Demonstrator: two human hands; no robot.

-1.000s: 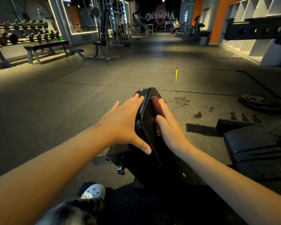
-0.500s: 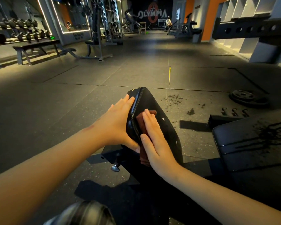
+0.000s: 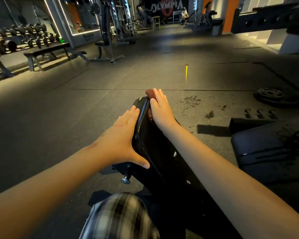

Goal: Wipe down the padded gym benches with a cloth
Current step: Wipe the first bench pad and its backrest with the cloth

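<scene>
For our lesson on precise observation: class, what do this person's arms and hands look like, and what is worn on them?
Both arms are bare right to the picture's edge, and no sleeves show. The left hand and right hand have no gloves, and no rings, watch or bracelet can be seen. The left forearm has a small scrape-like mark just above the wrist.

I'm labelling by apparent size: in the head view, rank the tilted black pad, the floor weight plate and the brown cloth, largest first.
1. tilted black pad, nearest the camera
2. weight plate
3. brown cloth, mostly hidden under the right hand
</scene>
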